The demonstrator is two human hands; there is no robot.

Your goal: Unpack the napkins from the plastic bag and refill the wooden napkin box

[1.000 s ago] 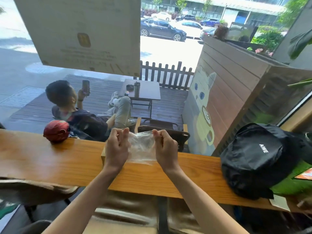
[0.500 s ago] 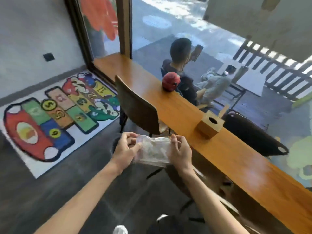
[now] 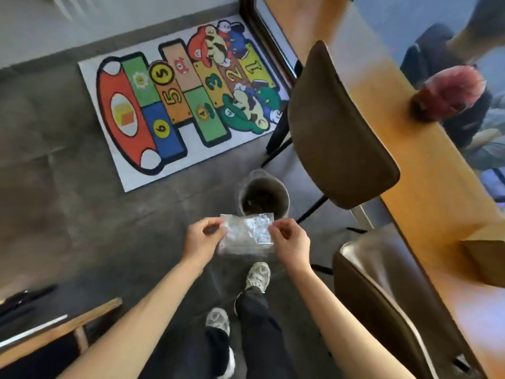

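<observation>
Hands out front, we hold clear crinkled plastic bag (image 3: 246, 236) stretched flat between them, low centre of view. Our left hand (image 3: 200, 242) pinches bag's 9 o'clock edge with thumb and fingers; our right hand (image 3: 291, 242) pinches 3 o'clock edge. Bag hangs above grey round bin (image 3: 263, 199), which sits on floor at bag's 12 o'clock. Light wooden napkin box (image 3: 485, 258) sits on long wooden counter (image 3: 426, 173) at 3 o'clock, well apart from bag. Brown curved-back chair (image 3: 336, 127) at 1 o'clock, colourful hopscotch floor mat (image 3: 177, 105) at 11 o'clock.
</observation>
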